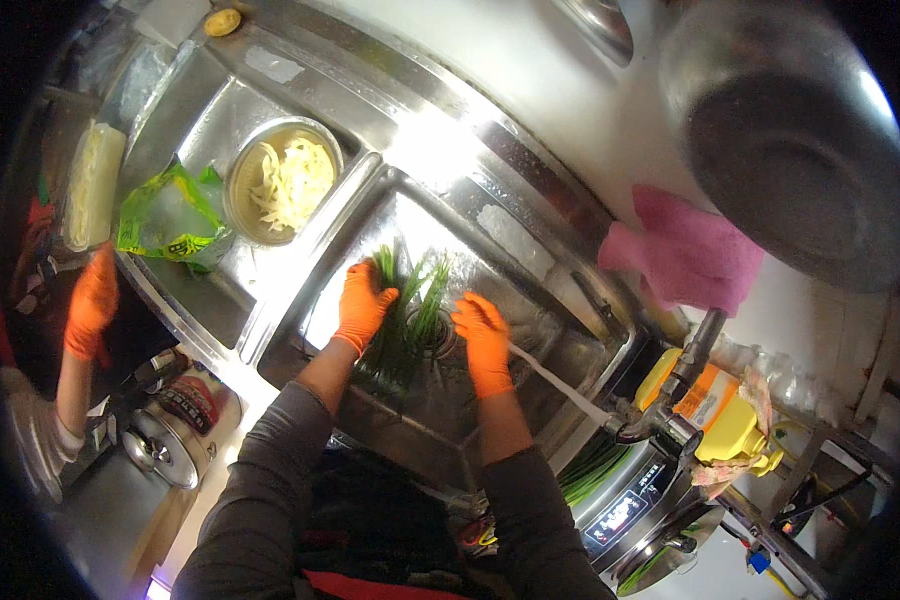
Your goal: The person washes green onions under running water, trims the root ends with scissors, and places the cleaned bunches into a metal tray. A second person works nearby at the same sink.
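Note:
Long green stalks, which look like chives or scallions (401, 341), lie in the stainless steel sink basin (525, 296) over the drain. My left hand (364, 304), in an orange glove, is at the left edge of the stalks, thumb apart from the fingers; whether it grips any is not clear. To the right of the stalks is my right hand (484, 330), also orange-gloved, fingers loosely bent, with nothing seen in it. A stream of water (562, 386) runs from the faucet (637, 427) toward the right hand.
A metal bowl of pale sliced vegetable (296, 184) and a green plastic bag (172, 217) occupy the left basin. A co-worker's orange-gloved hand (92, 307) is beside a pale container (94, 187). Near the faucet are a pink cloth (686, 251) and a yellow jug (720, 420).

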`<state>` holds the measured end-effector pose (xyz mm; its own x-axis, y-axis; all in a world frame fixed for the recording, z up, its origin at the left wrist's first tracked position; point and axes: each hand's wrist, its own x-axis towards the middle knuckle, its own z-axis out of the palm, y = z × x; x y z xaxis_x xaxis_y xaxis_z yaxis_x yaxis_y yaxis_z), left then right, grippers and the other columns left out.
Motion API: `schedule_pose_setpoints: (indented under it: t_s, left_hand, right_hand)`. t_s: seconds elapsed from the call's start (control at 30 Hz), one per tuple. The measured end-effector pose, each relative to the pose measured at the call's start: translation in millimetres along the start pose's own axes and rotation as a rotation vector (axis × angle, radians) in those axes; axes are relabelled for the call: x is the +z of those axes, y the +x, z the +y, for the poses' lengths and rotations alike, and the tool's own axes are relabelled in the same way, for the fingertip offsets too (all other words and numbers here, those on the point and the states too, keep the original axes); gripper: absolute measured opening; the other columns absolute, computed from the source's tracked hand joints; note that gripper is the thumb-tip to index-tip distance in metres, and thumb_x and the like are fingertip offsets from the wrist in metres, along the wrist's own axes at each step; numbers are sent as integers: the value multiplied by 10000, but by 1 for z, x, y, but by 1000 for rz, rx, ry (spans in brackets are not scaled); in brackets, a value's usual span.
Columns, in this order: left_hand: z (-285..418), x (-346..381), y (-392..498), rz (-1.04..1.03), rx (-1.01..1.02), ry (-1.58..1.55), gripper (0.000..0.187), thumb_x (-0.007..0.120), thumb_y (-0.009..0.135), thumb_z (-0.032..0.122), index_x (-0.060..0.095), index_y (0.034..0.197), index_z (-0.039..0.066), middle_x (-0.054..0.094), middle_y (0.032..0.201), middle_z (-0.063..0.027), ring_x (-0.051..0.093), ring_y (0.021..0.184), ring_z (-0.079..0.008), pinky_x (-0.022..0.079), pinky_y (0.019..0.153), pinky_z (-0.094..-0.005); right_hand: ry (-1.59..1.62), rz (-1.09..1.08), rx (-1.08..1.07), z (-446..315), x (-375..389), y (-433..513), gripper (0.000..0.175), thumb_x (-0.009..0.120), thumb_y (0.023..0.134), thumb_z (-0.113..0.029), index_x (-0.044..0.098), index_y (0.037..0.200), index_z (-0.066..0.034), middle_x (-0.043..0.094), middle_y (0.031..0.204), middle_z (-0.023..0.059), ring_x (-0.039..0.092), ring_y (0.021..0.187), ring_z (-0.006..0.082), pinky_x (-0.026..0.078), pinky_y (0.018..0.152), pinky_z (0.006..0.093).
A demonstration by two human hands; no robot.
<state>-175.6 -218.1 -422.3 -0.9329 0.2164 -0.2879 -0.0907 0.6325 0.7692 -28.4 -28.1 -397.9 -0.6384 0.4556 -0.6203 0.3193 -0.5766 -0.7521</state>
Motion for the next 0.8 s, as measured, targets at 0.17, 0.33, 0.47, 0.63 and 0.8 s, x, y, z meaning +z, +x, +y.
schedule_pose_setpoints:
  t_s: [0.17, 0.33, 0.47, 0.63, 0.8]
  left_hand:
    - [24, 21, -8, -89, 203, 148, 298, 687, 865, 106, 641, 1159, 109, 645, 1123, -148, 634, 1047, -364, 519, 892, -449]
    - [60, 97, 15, -132, 223, 390, 252, 693, 880, 243, 648, 1094, 119, 640, 1132, -137, 640, 1002, -354, 516, 822, -481]
    - [54, 120, 32, -169, 311, 662, 203, 702, 833, 157, 683, 1024, 91, 657, 1047, -124, 662, 954, -347, 538, 806, -436]
    - [43, 86, -11, -270, 172, -291, 108, 728, 842, 23, 695, 929, 79, 685, 971, -62, 664, 909, -248, 527, 841, -370]
    - [67, 38, -61, -745, -2, -768, 115, 737, 927, 50, 683, 1026, 25, 672, 997, -15, 626, 953, -108, 516, 871, -276]
  right_hand:
    - [586, 5, -5, 3, -53, -23, 323, 536, 1032, -193, 597, 1253, 35, 682, 1159, 177, 677, 1071, 307, 562, 875, 390]
    - [113, 160, 92, 1, -50, -56, 281, 538, 1049, -191, 621, 1221, 14, 678, 1150, 140, 668, 1045, 260, 548, 904, 392]
    - [50, 196, 155, -18, -34, -76, 267, 609, 1018, -192, 647, 1202, -2, 696, 1120, 102, 682, 961, 225, 554, 829, 346]
    - [-182, 156, 54, -42, -16, -76, 259, 630, 996, -145, 659, 1222, -22, 685, 1095, 70, 665, 946, 177, 546, 839, 316]
    - [-434, -11, -313, -67, 7, -65, 248, 687, 938, -64, 680, 1182, -18, 690, 1010, 42, 637, 881, 117, 524, 792, 267]
